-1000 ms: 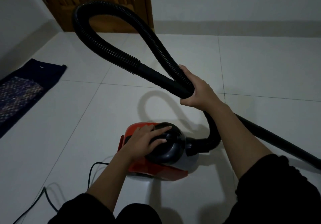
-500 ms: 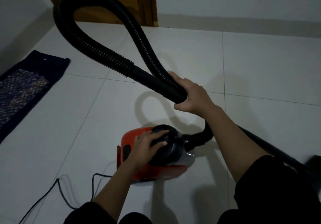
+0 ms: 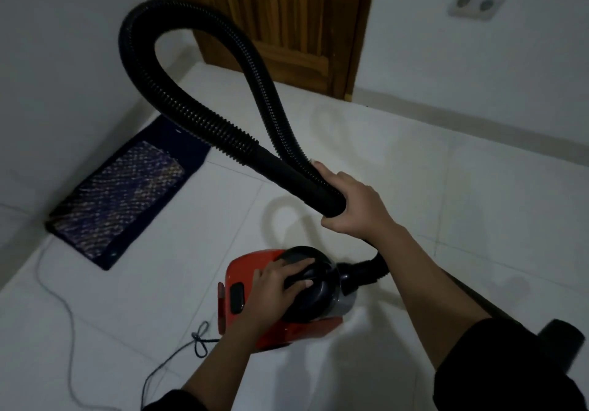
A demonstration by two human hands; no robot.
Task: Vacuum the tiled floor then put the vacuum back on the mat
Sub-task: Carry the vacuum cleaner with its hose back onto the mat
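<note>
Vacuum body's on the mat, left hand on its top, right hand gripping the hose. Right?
Not quite. In the head view the vacuum body stands on the tiled floor, not on the mat, which lies apart from it toward the left wall. The rest holds: the left hand rests on its black top and the right hand grips the hose.

My left hand (image 3: 280, 286) lies over the black dome of the red vacuum (image 3: 248, 286), fingers spread across it. My right hand (image 3: 353, 205) grips the black hose (image 3: 178, 98) where the ribbed part meets its smooth cuff; the hose loops high above and curls back down to the vacuum's front. The vacuum sits on the white tiled floor (image 3: 478, 193), its cord (image 3: 63, 308) trailing left. The dark mat (image 3: 124, 200) lies by the left wall, apart from the vacuum. A wooden door (image 3: 287, 21) stands beyond.
</note>
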